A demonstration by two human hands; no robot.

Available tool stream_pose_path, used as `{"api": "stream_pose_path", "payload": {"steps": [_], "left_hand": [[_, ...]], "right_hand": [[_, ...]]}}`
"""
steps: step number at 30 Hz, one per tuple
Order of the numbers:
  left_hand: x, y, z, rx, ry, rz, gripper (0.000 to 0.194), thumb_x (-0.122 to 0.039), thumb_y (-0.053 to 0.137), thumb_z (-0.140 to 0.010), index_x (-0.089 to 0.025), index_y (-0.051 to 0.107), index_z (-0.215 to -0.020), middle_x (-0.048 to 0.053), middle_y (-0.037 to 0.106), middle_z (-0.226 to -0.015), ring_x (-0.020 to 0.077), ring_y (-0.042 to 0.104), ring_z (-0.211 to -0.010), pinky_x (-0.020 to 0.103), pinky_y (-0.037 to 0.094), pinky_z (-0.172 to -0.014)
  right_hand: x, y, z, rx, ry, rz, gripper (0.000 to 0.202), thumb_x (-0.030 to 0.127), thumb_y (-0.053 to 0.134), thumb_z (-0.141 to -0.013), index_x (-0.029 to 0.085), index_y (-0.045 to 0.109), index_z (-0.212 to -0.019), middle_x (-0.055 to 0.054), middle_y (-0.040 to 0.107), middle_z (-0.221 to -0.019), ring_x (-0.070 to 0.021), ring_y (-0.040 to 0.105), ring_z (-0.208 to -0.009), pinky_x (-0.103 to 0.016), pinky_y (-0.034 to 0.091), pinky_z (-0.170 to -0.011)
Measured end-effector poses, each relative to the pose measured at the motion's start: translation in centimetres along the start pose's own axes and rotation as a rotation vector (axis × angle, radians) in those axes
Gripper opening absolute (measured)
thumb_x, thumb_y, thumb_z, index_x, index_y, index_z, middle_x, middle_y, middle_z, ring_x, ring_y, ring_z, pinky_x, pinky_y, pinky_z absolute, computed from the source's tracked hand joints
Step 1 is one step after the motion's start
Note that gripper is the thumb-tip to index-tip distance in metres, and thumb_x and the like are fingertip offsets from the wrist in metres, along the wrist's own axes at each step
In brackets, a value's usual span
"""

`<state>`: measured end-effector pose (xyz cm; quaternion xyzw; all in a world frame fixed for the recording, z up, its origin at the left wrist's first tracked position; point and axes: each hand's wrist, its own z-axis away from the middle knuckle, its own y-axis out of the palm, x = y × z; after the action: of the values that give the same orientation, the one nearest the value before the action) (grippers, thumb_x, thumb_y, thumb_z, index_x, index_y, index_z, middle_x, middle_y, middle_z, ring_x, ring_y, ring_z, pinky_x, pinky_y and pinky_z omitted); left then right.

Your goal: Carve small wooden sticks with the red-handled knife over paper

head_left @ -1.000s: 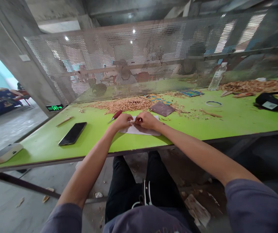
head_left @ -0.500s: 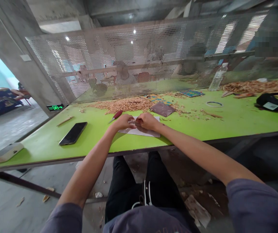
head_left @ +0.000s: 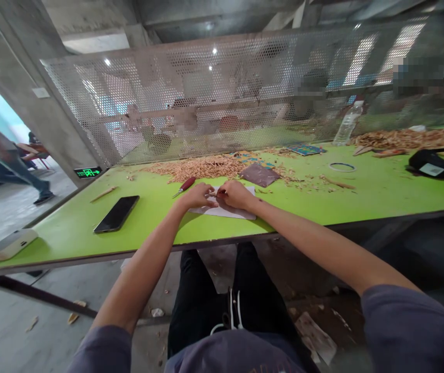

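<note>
My left hand (head_left: 200, 196) and my right hand (head_left: 235, 195) meet over a white sheet of paper (head_left: 241, 211) on the green table. The left hand curls with its thumb below and its fingers above, around a small pale piece mostly hidden by them. Beside it, the right hand's fingers are pinched on something small and dark that I cannot make out. A knife with a red handle (head_left: 188, 183) lies just beyond my left hand. Behind my right hand is a brownish-purple square sheet (head_left: 260, 175), possibly sandpaper.
Wood shavings (head_left: 206, 168) are heaped along a perforated metal screen (head_left: 191, 103). A black phone (head_left: 117, 213) and a white box-like device (head_left: 10, 244) lie left. To the right are a tape roll (head_left: 342, 167), a water bottle (head_left: 348, 124) and a black strapped item (head_left: 435, 165). A person (head_left: 4, 150) walks far left.
My hands stay in nearly the same place over the paper, with slight finger shifts. A walking person has come into view at the far left.
</note>
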<state>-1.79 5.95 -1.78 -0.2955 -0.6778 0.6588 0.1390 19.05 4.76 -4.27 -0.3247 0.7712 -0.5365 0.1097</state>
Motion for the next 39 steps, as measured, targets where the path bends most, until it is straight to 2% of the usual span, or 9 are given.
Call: {"api": "stream_pose_path", "payload": {"steps": [4,7,14,20,29,33,39], "left_hand": [[0.12,0.08,-0.06,-0.004,0.000,0.002,0.056,-0.050,0.080,-0.077,-0.017,0.068,-0.121,0.011,0.071,-0.120,0.0297,0.064,-0.113,0.033,0.048,-0.094],[0.27,0.18,-0.11,-0.005,0.009,-0.007,0.055,-0.051,0.080,-0.077,-0.016,0.068,-0.119,0.011,0.071,-0.118,0.0300,0.064,-0.113,0.033,0.047,-0.094],[0.56,0.37,-0.25,-0.002,0.024,0.009,0.061,-0.051,0.080,-0.078,-0.013,0.067,-0.123,0.013,0.070,-0.121,0.0300,0.063,-0.115,0.033,0.046,-0.096],[0.51,0.33,-0.23,0.003,0.021,0.012,0.056,-0.050,0.079,-0.078,-0.017,0.068,-0.122,0.011,0.070,-0.120,0.0291,0.063,-0.114,0.033,0.047,-0.095],[0.29,0.21,0.00,-0.004,-0.007,0.032,0.061,-0.051,0.081,-0.077,-0.017,0.067,-0.126,0.011,0.070,-0.123,0.0290,0.062,-0.116,0.033,0.047,-0.096],[0.07,0.14,0.10,-0.012,-0.024,0.018,0.061,-0.052,0.082,-0.076,-0.017,0.067,-0.124,0.010,0.071,-0.118,0.0294,0.063,-0.114,0.033,0.048,-0.094],[-0.02,0.11,0.12,-0.009,-0.021,0.015,0.062,-0.052,0.081,-0.076,-0.017,0.067,-0.126,0.010,0.071,-0.119,0.0299,0.062,-0.115,0.034,0.047,-0.095]], "right_hand": [[-0.08,-0.06,-0.05,0.021,-0.053,-0.020,0.020,0.020,0.062,-0.090,0.015,0.081,-0.093,-0.011,0.077,-0.089,-0.0209,0.063,-0.080,-0.029,0.038,-0.074],[-0.13,-0.13,-0.07,-0.005,-0.017,-0.024,0.020,0.016,0.060,-0.089,0.014,0.080,-0.088,-0.010,0.077,-0.086,-0.0195,0.062,-0.075,-0.029,0.036,-0.070],[-0.17,-0.07,0.02,-0.012,-0.022,-0.102,0.021,0.016,0.063,-0.086,0.015,0.082,-0.096,-0.009,0.078,-0.091,-0.0200,0.065,-0.080,-0.027,0.039,-0.073],[-0.04,0.12,0.03,-0.042,-0.057,-0.073,0.021,0.012,0.059,-0.086,0.015,0.080,-0.085,-0.009,0.077,-0.084,-0.0187,0.061,-0.073,-0.028,0.035,-0.068],[-0.14,0.12,0.12,-0.065,-0.050,-0.133,0.018,0.012,0.062,-0.084,0.014,0.080,-0.086,-0.008,0.077,-0.081,-0.0174,0.061,-0.071,-0.027,0.035,-0.067],[-0.12,0.24,0.13,-0.058,-0.107,-0.179,0.017,0.014,0.065,-0.083,0.016,0.082,-0.087,-0.007,0.078,-0.083,-0.0174,0.063,-0.073,-0.026,0.038,-0.069],[-0.19,0.59,-0.04,-0.066,-0.078,-0.220,0.019,0.011,0.067,-0.079,0.016,0.083,-0.088,-0.006,0.079,-0.084,-0.0172,0.066,-0.075,-0.025,0.040,-0.070]]}}
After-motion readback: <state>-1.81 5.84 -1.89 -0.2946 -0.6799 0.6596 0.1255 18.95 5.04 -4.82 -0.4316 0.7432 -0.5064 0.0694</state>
